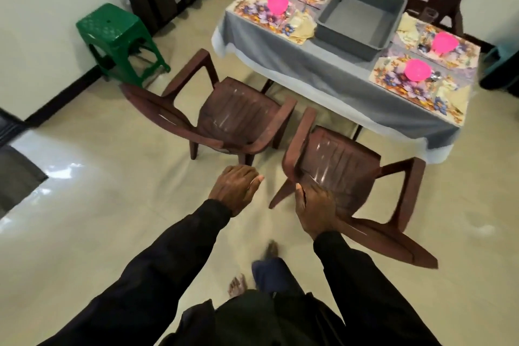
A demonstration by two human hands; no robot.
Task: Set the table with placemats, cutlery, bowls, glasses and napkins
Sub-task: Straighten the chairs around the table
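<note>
Evidently near completion: placemats (390, 77) and bowls (417, 69) lie on the surface (280, 64) well beyond the left fingers (248, 175), loosely curled and empty, and the right fingers (310, 191), whose grip on the chair (337, 154) is indeterminate; next probably remove the tub (362, 17).

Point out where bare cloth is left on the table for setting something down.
One bare strip of grey tablecloth runs along the chair-side edge, bordered by the grey tub, the left placemat and the right placemat. Both table ends are crowded with placemats, pink bowls and napkins; the tub fills the middle.
</note>
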